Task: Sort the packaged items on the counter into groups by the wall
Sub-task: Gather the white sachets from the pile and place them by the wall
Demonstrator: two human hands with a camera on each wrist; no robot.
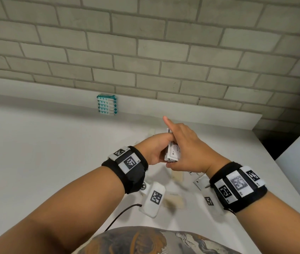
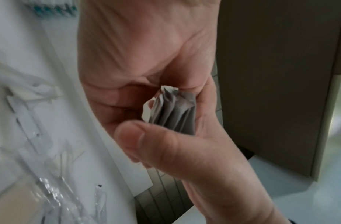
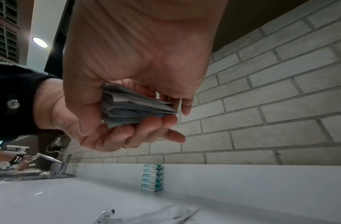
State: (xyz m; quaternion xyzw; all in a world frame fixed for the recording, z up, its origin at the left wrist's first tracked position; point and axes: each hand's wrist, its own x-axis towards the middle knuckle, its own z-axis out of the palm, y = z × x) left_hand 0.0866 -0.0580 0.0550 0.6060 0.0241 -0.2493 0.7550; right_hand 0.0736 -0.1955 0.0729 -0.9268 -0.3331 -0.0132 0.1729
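A stack of white sachets (image 1: 173, 154) is held on edge above the white counter (image 1: 44, 143), between both hands. My left hand (image 1: 155, 150) cups it from the left with the fingers curled under. From the right, my right hand (image 1: 185, 143) wraps it with the thumb at the near end and the index finger pointing out. The left wrist view shows the stack's end (image 2: 173, 112) behind the right thumb (image 2: 146, 141). Seen from the right wrist, the stack (image 3: 135, 107) lies in the left hand's fingers (image 3: 146, 128). A pile of teal boxes (image 1: 107, 104) (image 3: 152, 177) stands against the brick wall.
Loose clear and white packets (image 1: 199, 181) and beige packets (image 1: 177, 176) lie on the counter under my hands. The counter ends at a dark gap (image 1: 268, 143) on the right. Far left, a tap (image 3: 64, 163) stands at a sink, with another person's hand (image 3: 24, 163) beside it.
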